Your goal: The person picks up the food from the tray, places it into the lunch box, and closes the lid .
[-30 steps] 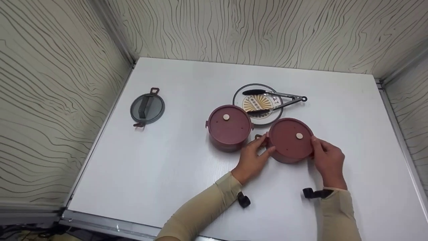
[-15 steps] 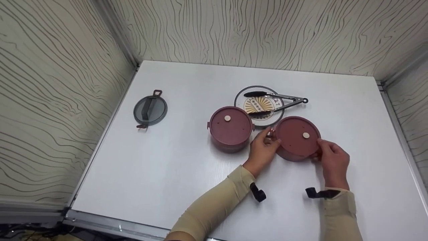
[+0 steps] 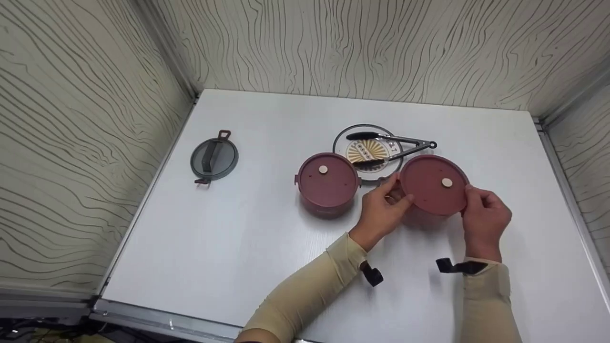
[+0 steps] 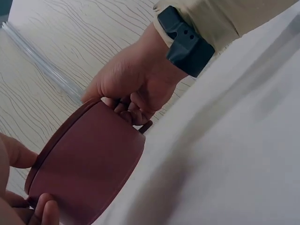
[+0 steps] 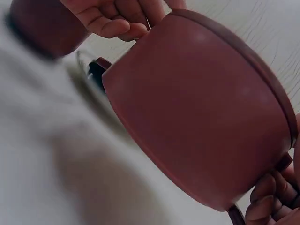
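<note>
Both hands hold a round maroon pot [image 3: 432,188] with a flat lid and a small pale knob [image 3: 447,182]. My left hand [image 3: 385,209] grips its left side, with the thumb near the lid's rim. On the right side, my right hand [image 3: 486,221] grips the pot near its rim. The right wrist view shows the pot's wall [image 5: 197,103] raised above the table, its shadow blurred below. In the left wrist view, a short dark-red piece [image 4: 146,126] juts out near the pot's base. A second maroon pot [image 3: 328,186] stands to the left.
Behind the pots lies a round dark-rimmed plate [image 3: 350,143] with a sunburst print. Black-tipped tongs [image 3: 412,140] lie open across it. At the far left rests a small grey pan [image 3: 224,162] with a dark bar grip and reddish-brown handles. Patterned walls [image 3: 324,52] enclose the white table [image 3: 214,238].
Both hands have carried the held pot to the right and raised it, its lid tilting more toward me. The other pot, tongs, plate and grey pan stay where they were.
</note>
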